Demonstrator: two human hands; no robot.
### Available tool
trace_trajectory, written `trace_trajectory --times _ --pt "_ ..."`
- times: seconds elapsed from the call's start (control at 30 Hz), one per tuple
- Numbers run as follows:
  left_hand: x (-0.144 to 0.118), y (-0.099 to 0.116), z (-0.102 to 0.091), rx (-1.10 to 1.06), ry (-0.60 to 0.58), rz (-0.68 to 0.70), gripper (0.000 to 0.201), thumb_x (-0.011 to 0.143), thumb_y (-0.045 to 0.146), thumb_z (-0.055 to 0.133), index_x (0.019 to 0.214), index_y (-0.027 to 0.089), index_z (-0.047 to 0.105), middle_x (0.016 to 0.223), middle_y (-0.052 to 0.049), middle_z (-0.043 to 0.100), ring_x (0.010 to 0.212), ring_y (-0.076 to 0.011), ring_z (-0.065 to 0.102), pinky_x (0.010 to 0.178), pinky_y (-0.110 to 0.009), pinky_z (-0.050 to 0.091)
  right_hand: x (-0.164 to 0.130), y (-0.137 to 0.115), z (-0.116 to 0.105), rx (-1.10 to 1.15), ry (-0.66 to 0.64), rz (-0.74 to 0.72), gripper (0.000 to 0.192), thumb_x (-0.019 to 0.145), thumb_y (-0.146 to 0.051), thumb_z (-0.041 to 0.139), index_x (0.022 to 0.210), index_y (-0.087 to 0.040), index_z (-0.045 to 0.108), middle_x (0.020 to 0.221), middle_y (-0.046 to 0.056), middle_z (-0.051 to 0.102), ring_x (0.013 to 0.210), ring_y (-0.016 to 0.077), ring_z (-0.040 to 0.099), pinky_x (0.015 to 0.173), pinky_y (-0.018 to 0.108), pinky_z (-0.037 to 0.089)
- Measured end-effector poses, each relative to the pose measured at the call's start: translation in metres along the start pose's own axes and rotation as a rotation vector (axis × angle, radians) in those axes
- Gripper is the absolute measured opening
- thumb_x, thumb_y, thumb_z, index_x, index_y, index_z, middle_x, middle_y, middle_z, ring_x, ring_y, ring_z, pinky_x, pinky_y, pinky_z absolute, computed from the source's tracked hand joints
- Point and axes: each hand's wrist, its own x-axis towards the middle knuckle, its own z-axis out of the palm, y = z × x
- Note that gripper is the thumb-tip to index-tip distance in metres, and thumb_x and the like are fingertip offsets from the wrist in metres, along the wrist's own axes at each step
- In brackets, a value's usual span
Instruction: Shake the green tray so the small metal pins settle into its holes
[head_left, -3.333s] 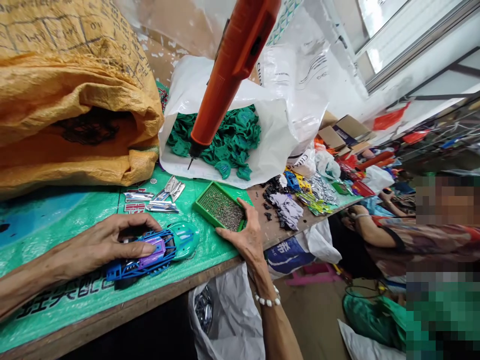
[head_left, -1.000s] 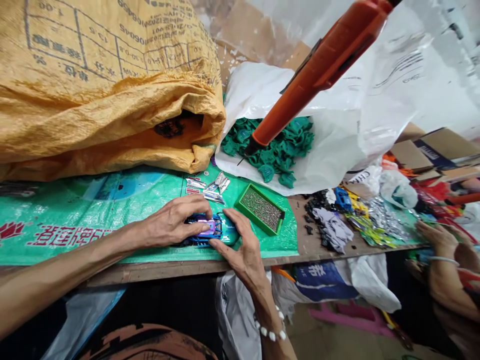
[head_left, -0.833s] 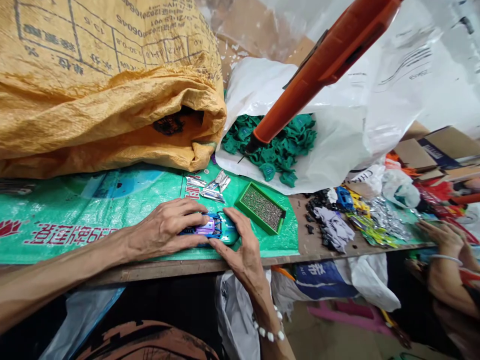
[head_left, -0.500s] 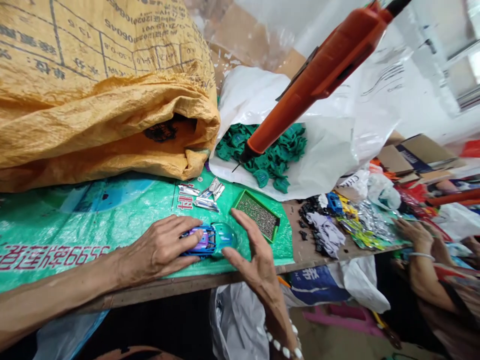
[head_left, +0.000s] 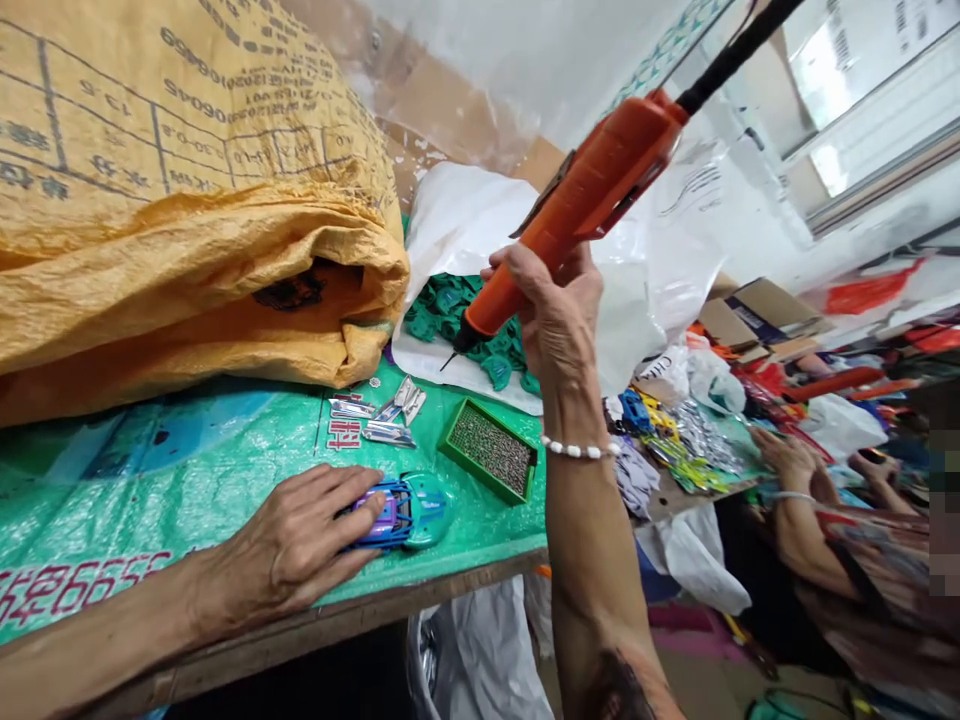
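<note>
Left hand (head_left: 289, 555) presses the toy car (head_left: 401, 510) flat on the desk (head_left: 187, 470), steadying it; right hand (head_left: 559, 315) has its fingers wrapped around the hanging orange screwdriver (head_left: 577, 215), beside the screw tray (head_left: 489, 463)

One toy car (head_left: 405, 510), one orange electric screwdriver (head_left: 577, 215), one green screw tray (head_left: 489, 463), one yellow woven sack (head_left: 187, 200), one white bag of green parts (head_left: 465, 215).

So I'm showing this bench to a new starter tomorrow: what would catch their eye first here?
Most likely the orange electric screwdriver hanging on its cord over the middle of the bench, gripped by the right hand. Next, the big yellow woven sack filling the back left. Then the small toy car near the front edge, pinned to the green sheet by the left hand, beside a green tray of screws.
</note>
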Motion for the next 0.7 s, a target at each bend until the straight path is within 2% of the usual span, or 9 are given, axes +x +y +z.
trace_trajectory --times 0.1,0.23,0.4,0.47,0.57,0.63,0.7 --pt "0.000 0.000 -0.001 -0.006 -0.011 0.000 0.029 0.095 0.021 0.063 0.121 0.011 0.058 0.123 -0.019 0.069 0.109 -0.0300 0.068 0.085 -0.041 0.056 -0.008 0.000 0.002 -0.062 0.052 0.016 0.061 0.070 -0.066 0.074 0.116 -0.031 0.052 0.107 0.005 0.067 0.086 0.0241 0.067 0.077 0.045 0.057" --pt "0.000 0.002 -0.003 0.018 -0.037 -0.025 0.030 0.094 0.022 0.065 0.121 0.012 0.057 0.123 -0.019 0.069 0.111 -0.0299 0.067 0.086 -0.041 0.055 -0.036 0.000 -0.007 -0.167 0.140 0.053 0.061 0.074 -0.074 0.064 0.122 -0.038 0.051 0.101 0.003 0.070 0.077 0.0261 0.066 0.066 0.047 0.055" --pt "-0.004 0.002 0.001 -0.028 -0.033 -0.080 0.032 0.094 0.022 0.066 0.124 0.016 0.057 0.128 -0.018 0.068 0.114 -0.0282 0.066 0.090 -0.041 0.055 -0.060 -0.003 -0.026 -0.253 0.131 0.118 0.069 0.082 -0.077 0.051 0.135 -0.035 0.044 0.102 0.005 0.070 0.070 0.0225 0.061 0.064 0.044 0.053" --pt "-0.005 0.000 0.002 -0.046 -0.013 -0.121 0.036 0.092 0.023 0.068 0.127 0.019 0.057 0.129 -0.015 0.067 0.114 -0.0273 0.067 0.091 -0.041 0.055 -0.065 -0.005 -0.036 -0.210 0.127 0.100 0.065 0.083 -0.074 0.053 0.135 -0.035 0.045 0.101 0.003 0.069 0.071 0.0216 0.062 0.066 0.042 0.053" --pt "-0.005 -0.008 -0.004 -0.011 0.022 -0.157 0.045 0.089 0.024 0.073 0.130 0.022 0.057 0.130 -0.011 0.067 0.114 -0.0264 0.067 0.094 -0.040 0.055 -0.079 -0.004 -0.057 -0.121 0.174 0.065 0.053 0.087 -0.062 0.059 0.133 -0.036 0.048 0.107 0.002 0.068 0.084 0.0206 0.066 0.072 0.038 0.055" --pt "-0.006 -0.016 -0.011 0.061 0.038 -0.185 0.046 0.087 0.026 0.073 0.130 0.022 0.057 0.131 -0.009 0.067 0.113 -0.0265 0.067 0.095 -0.040 0.055 -0.097 0.001 -0.073 -0.186 0.255 0.128 0.047 0.092 -0.058 0.053 0.131 -0.032 0.051 0.106 0.003 0.068 0.087 0.0197 0.067 0.072 0.035 0.055" --pt "-0.009 -0.026 -0.018 0.149 0.053 -0.245 0.045 0.088 0.030 0.073 0.130 0.021 0.058 0.132 -0.008 0.066 0.112 -0.0265 0.067 0.097 -0.041 0.054 -0.125 0.011 -0.090 -0.390 0.338 0.281 0.046 0.095 -0.058 0.046 0.123 -0.024 0.058 0.094 0.005 0.069 0.078 0.0186 0.066 0.066 0.032 0.052"
